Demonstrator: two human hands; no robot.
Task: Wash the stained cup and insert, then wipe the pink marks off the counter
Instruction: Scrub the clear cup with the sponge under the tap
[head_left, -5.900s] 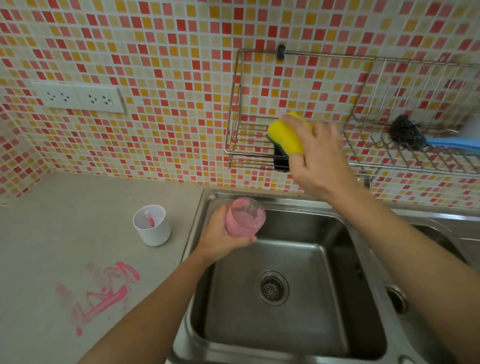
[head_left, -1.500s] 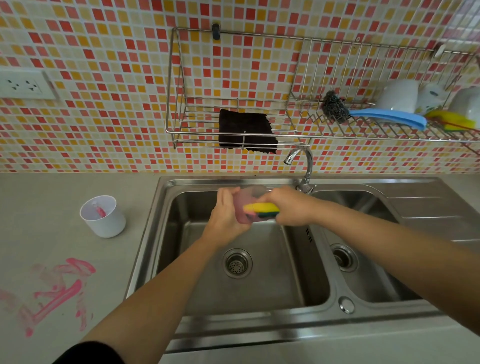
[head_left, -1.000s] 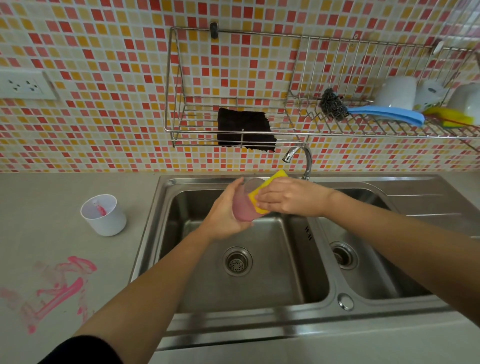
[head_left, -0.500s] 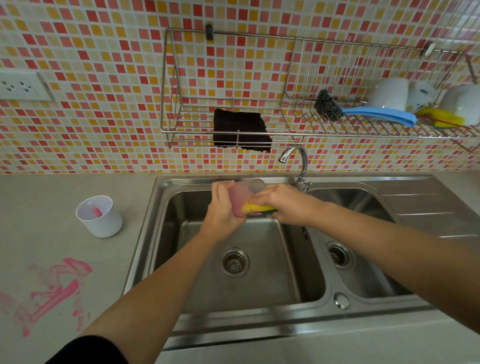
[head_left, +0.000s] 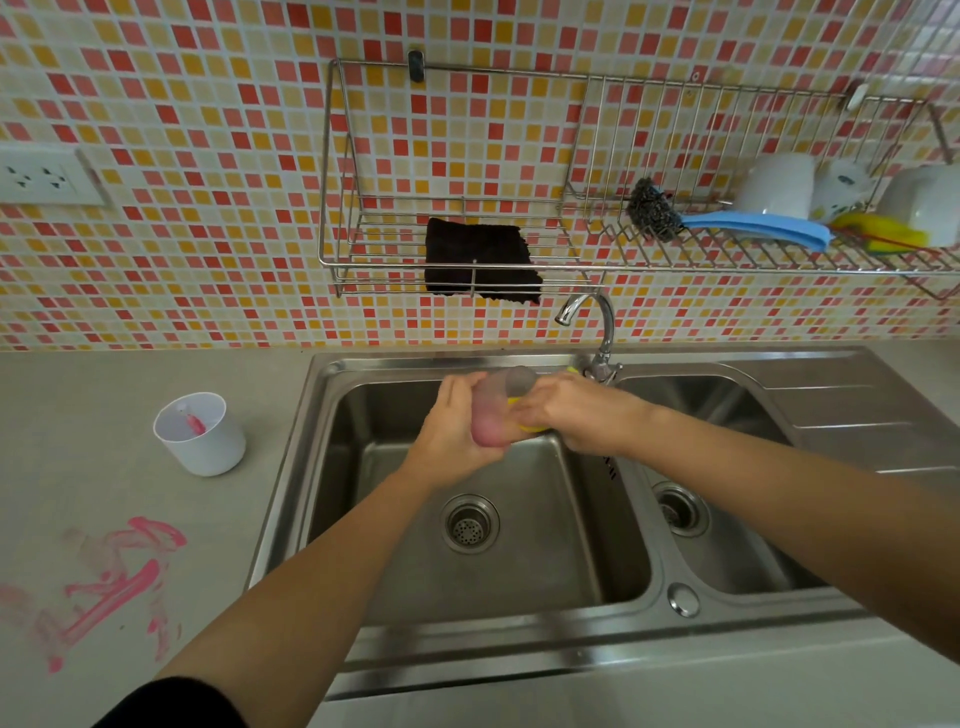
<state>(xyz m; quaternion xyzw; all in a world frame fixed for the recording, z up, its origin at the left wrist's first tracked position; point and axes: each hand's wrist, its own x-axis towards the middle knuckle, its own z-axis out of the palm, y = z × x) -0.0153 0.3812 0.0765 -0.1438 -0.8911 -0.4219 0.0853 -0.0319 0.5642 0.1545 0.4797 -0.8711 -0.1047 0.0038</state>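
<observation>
While left hand fingers curl round the translucent pink-stained plastic insert above the steel sink basin, right hand fingers pinch the yellow sponge against its side. Best: turn insert steadily, scrub inside too. Well left of the fingers, white plastic cup stands on desk.

Wall tiles: mosaic of small red, orange, yellow and cream squares. Socket plate: white. Worktop: pale grey, smeared with pink marks. Cup: white, with a pink streak inside. Insert: translucent, tinted pink. Sponge: yellow. Sink and rack: silver steel. Cloth: black. Scourer: dark grey, with a blue handle. Mugs: white. Sleeve: black.
</observation>
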